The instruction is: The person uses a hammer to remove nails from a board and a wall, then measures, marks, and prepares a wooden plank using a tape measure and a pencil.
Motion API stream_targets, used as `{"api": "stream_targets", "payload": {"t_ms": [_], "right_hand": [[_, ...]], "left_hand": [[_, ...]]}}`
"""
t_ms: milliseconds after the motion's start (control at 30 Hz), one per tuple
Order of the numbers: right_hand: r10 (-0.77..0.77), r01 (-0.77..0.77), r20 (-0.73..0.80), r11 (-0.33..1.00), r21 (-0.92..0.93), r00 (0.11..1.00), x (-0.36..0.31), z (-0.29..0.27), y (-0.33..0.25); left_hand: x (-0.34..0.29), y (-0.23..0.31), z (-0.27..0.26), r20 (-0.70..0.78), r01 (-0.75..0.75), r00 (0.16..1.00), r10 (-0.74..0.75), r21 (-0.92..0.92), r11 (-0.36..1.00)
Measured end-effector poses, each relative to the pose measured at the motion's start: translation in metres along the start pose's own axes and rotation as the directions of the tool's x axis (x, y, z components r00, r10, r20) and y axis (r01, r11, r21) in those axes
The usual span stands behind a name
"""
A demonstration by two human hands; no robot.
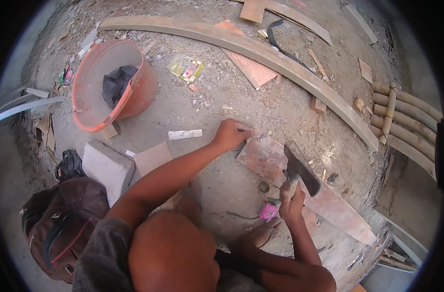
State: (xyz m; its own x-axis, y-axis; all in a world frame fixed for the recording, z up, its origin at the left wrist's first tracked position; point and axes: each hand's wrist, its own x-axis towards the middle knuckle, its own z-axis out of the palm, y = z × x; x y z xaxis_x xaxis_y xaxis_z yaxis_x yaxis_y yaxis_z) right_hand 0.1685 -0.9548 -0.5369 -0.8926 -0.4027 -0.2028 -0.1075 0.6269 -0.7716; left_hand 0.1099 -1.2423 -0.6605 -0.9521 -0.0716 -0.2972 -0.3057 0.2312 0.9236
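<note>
A long plywood strip, stained pinkish, lies slantwise on the ground before me. My left hand is closed at its far left end, thumb and finger pinched by the corner; whatever sits between them is too small to make out. My right hand grips the short wooden handle of a hatchet. Its broad dark metal head hangs over the middle of the strip. Close to my right wrist, a pink tape measure rests on the ground beside my foot.
An orange bucket holding black plastic stands at the left. Below it are a pale block and a dark bag. A long timber beam curves across the far side toward several bamboo poles. Plywood scraps and rubble litter the ground.
</note>
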Motion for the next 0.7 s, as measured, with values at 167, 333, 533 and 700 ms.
{"api": "stream_targets", "payload": {"t_ms": [167, 333, 533, 700], "right_hand": [[0.340, -0.248, 0.172, 0.880, -0.406, 0.924, 0.016, 0.008, 0.012], [0.092, -0.085, 0.053, 0.990, -0.112, 0.994, -0.004, 0.016, 0.010], [0.254, -0.235, 0.104, 0.957, -0.169, 0.962, 0.005, 0.016, 0.001], [0.311, -0.272, 0.143, 0.931, -0.243, 0.939, 0.006, 0.002, 0.020]], "left_hand": [[0.002, -0.007, 0.004, 0.016, 0.011, 1.000, -0.010, -0.085, 0.996], [-0.001, -0.003, -0.004, 0.032, 0.023, 0.999, -0.022, -0.030, 0.999], [-0.004, -0.004, -0.004, 0.055, 0.054, 0.997, -0.052, -0.029, 0.998], [-0.007, 0.010, 0.003, -0.011, -0.066, 0.998, 0.068, 0.146, 0.987]]}}
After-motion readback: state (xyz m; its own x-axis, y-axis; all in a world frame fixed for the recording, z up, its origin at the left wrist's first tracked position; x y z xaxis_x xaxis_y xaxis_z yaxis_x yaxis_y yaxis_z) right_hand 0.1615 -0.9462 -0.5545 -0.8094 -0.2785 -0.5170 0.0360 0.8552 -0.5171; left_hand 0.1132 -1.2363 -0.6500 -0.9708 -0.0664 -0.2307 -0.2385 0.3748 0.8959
